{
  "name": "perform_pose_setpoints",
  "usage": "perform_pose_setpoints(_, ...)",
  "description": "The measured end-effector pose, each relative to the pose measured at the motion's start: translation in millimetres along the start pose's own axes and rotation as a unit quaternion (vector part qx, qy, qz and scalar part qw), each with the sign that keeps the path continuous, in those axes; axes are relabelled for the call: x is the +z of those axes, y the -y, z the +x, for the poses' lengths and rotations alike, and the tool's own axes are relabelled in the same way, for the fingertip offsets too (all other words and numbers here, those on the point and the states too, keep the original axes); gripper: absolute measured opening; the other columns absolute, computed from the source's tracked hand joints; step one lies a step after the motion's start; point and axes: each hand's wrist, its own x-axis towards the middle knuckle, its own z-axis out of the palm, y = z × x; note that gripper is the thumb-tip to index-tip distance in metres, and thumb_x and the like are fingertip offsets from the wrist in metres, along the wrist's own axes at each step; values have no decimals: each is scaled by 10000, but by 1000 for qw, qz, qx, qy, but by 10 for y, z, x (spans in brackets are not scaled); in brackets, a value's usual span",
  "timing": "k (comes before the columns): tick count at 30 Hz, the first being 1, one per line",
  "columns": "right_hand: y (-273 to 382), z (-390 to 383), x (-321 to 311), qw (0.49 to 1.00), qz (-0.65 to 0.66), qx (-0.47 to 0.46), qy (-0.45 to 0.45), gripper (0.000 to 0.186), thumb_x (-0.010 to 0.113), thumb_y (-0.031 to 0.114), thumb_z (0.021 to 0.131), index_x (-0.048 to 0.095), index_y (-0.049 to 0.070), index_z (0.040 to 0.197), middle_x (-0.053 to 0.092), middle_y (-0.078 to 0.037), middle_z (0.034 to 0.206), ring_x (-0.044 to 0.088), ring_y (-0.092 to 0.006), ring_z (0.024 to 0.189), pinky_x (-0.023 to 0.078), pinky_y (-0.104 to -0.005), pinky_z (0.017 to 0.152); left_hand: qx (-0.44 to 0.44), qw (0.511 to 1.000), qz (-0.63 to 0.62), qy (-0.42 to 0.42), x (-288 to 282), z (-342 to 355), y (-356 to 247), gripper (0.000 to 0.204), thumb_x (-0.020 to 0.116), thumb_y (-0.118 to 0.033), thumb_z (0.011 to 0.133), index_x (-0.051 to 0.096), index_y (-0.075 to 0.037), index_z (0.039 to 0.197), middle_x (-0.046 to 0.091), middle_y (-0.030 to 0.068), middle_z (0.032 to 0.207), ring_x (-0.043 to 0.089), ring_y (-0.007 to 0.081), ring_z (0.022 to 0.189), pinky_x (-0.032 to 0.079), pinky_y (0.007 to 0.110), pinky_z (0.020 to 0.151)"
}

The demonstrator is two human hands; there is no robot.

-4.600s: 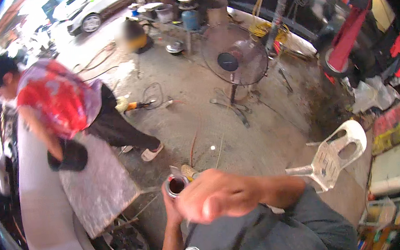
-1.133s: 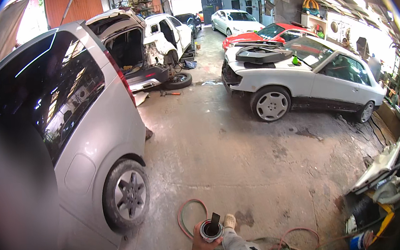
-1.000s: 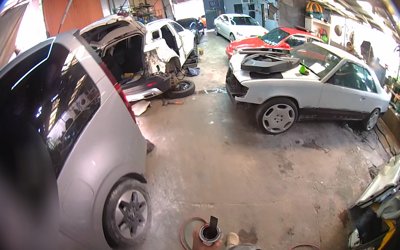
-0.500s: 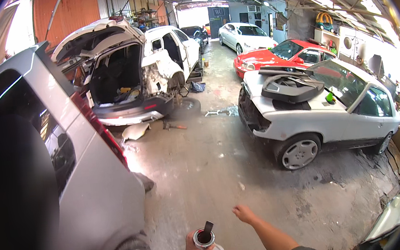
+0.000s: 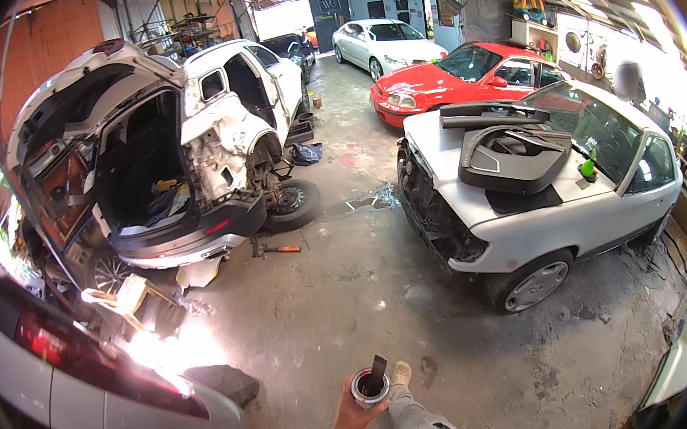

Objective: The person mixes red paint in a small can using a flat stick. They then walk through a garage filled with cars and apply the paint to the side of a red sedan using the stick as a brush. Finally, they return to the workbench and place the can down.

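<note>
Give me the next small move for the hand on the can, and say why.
Probably hold the can level in the left hand: its top is open, and a flat dark stick pokes out with no fingers gripping it, so a tilt might shift it.

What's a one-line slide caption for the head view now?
Left hand holding an open can with a dark flat stick inside; red car beyond.

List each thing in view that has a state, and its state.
Can, open on top
Dark flat tool, standing tilted in the can
Left hand, closed around the can
SUV tailgate, raised
Loose wheel, lying on the floor
Orange-handled tool, lying on the floor
Dark panel, lying over the white car's hood
</note>
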Motion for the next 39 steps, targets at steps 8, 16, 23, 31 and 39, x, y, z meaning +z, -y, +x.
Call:
perform_pose_setpoints(8,3668,983,-1492,987,-94,-131,10,675,671,534,946,669,37,1404,675,-230,1436,650,-395,1323,522,-497,1098,2,998,33,-53,-442,3073,477,812,989,-209,734,566,-52,1409,644,142,1297,574,335,1234,443,482,1079)
perform_pose_setpoints(16,9683,-278,-3884,785,20,-583,-208,386,614,342,1033,723,-23,1097,743,-276,1129,700,-469,1097,546,-535,929,28,983,119,-137,-1279,5757,1091,816,996,-220,712,578,-61,1395,632,149,1311,547,368,1242,430,514,1076)
perform_pose_setpoints(23,11643,858,-4585,810,-89,-547,-190,323,614,303,1037,725,6,1100,748,-254,1091,707,-457,1069,545,-512,912,87,965,227,-103,-2170,8703,1610,860,994,-245,704,552,-80,1423,617,142,1346,544,385,1257,418,522,1087)
perform_pose_setpoints(31,11666,1333,-5559,943,115,-239,-202,442,709,421,985,770,15,1148,799,-179,1006,782,-303,972,592,-430,874,52,990,130,5,-2643,12021,1917,874,1000,-227,739,522,-66,1453,575,150,1386,539,349,1313,419,483,1137)
perform_pose_setpoints(39,13299,2256,-7371,856,239,-315,-333,321,746,269,986,708,-14,1132,763,-184,970,760,-304,888,600,-418,820,-27,994,-99,46,-2137,15566,2546,783,931,-50,810,504,-13,1465,631,95,1365,635,205,1263,510,384,1101)
